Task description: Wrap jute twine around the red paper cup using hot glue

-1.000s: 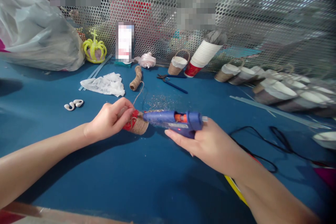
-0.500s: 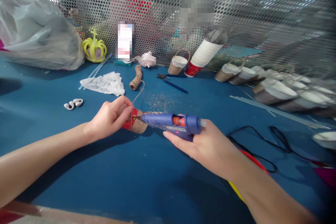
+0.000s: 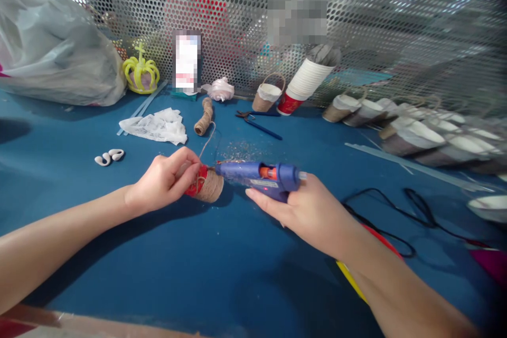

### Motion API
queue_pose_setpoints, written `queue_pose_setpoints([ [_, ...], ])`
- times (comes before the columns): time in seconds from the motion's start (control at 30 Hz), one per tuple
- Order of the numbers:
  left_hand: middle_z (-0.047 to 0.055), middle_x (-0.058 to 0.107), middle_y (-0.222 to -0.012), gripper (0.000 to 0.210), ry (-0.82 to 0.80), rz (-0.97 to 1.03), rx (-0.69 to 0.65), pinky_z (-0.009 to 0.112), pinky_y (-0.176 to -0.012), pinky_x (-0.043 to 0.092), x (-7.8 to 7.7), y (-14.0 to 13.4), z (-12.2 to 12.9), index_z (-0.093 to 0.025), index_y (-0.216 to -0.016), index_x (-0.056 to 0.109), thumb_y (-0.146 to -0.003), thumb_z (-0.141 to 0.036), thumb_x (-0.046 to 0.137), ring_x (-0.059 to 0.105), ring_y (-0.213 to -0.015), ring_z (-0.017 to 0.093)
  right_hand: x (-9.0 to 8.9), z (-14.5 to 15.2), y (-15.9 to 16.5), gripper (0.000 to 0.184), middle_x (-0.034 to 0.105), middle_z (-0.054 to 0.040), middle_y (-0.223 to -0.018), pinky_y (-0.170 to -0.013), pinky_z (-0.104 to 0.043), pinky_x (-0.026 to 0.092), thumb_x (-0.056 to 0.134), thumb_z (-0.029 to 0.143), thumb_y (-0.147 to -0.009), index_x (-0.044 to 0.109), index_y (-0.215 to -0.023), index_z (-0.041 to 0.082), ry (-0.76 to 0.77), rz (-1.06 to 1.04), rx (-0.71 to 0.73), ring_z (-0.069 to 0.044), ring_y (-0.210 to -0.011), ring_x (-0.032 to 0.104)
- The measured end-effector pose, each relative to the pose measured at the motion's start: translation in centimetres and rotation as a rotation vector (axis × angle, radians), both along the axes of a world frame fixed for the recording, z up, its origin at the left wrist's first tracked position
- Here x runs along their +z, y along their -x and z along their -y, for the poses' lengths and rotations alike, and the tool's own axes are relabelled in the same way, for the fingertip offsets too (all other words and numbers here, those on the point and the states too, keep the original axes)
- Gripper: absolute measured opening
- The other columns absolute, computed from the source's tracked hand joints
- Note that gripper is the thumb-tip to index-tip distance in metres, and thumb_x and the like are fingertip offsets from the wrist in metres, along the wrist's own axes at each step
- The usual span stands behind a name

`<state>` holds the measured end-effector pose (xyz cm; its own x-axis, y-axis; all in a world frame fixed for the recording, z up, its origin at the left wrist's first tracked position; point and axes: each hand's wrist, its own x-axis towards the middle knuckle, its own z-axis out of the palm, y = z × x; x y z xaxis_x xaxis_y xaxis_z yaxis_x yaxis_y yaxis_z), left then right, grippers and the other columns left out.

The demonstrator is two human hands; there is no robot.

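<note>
My left hand is closed on a red paper cup lying on its side, partly wrapped with twine. From the cup a strand of twine runs back to a twine roll. My right hand grips a blue hot glue gun, a clear glue stick showing at its rear end. The gun's nozzle points left and is close to the upper side of the cup; whether it touches I cannot tell.
Pliers, a crumpled white cloth and white earbuds lie around. Several twine-wrapped cups stand at right, near a black cable. At the back are a cup stack, a yellow crown and a plastic bag.
The glue gun has moved slightly up from the cup, its nozzle lifting off the twine-wrapped side. My left hand has kept its hold on the cup.
</note>
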<state>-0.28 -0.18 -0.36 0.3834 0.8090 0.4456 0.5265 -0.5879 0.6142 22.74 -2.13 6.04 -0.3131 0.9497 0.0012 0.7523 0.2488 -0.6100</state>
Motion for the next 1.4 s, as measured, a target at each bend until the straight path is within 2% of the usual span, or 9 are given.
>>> queue_pose_setpoints([
  [0.37,-0.011,0.038,-0.043,0.006,-0.098,0.009,-0.037,0.014,-0.041,0.034,-0.1,0.0,-0.2,-0.016,-0.085,0.049,-0.085,-0.016,0.044,0.036,-0.036,0.004,0.0,-0.2,0.1,0.029,0.043,0.0067,-0.038,-0.039,-0.022,0.036,0.058,0.028,-0.075,0.045,-0.05,0.021,0.058,-0.001,-0.012,-0.009,-0.036,0.039],
  [0.5,-0.01,0.041,-0.043,0.007,-0.057,0.016,-0.013,0.013,-0.04,0.033,-0.1,0.0,-0.2,-0.015,-0.084,0.05,-0.085,-0.016,0.043,0.037,-0.036,0.004,-0.1,0.1,-0.1,0.026,0.046,0.0056,-0.045,-0.042,-0.022,0.037,0.06,0.03,-0.074,0.048,-0.053,0.02,0.027,-0.008,0.005,-0.009,-0.041,0.036],
  [0.67,-0.009,0.045,-0.045,0.009,-0.004,0.01,0.041,0.013,-0.04,0.032,0.2,-0.1,-0.2,-0.015,-0.083,0.051,-0.086,-0.019,0.043,0.038,-0.038,0.004,-0.6,0.7,-0.5,0.018,0.056,0.0045,-0.056,-0.044,-0.022,0.04,0.06,0.036,-0.075,0.055,-0.065,0.022,0.028,-0.002,0.01,-0.011,-0.048,0.042],
  [0.9,-0.009,0.042,-0.044,0.011,0.057,0.015,0.079,0.014,-0.041,0.031,0.2,-0.3,-0.2,-0.015,-0.082,0.049,-0.086,-0.022,0.041,0.034,-0.039,0.005,-0.2,1.4,0.2,0.022,0.048,0.0066,-0.052,-0.046,-0.02,0.038,0.063,0.023,-0.073,0.047,-0.059,0.021,-0.075,-0.013,0.07,-0.008,-0.047,0.041],
  [1.07,-0.01,0.041,-0.043,0.011,0.087,0.021,0.086,0.014,-0.04,0.029,0.2,-0.3,-0.2,-0.015,-0.082,0.049,-0.086,-0.023,0.041,0.033,-0.038,0.005,-0.4,1.8,0.5,0.018,0.051,0.0057,-0.055,-0.049,-0.021,0.038,0.062,0.019,-0.073,0.048,-0.061,0.021,-0.109,-0.004,0.092,-0.009,-0.049,0.043],
  [1.23,-0.01,0.041,-0.042,0.012,0.073,0.019,0.091,0.014,-0.04,0.031,0.3,-0.4,-0.3,-0.015,-0.081,0.049,-0.086,-0.023,0.041,0.033,-0.037,0.005,-0.9,1.7,0.4,0.016,0.054,0.0047,-0.057,-0.051,-0.022,0.04,0.063,0.02,-0.072,0.05,-0.063,0.02,-0.095,-0.004,0.126,-0.009,-0.05,0.045],
  [1.4,-0.011,0.037,-0.041,0.011,0.025,0.023,0.072,0.014,-0.039,0.029,0.4,-0.5,-0.2,-0.015,-0.08,0.049,-0.085,-0.021,0.041,0.03,-0.037,0.004,-0.3,1.2,0.0,0.018,0.054,0.005,-0.055,-0.047,-0.021,0.04,0.062,0.027,-0.073,0.051,-0.061,0.021,-0.034,-0.007,0.052,-0.01,-0.047,0.044],
])
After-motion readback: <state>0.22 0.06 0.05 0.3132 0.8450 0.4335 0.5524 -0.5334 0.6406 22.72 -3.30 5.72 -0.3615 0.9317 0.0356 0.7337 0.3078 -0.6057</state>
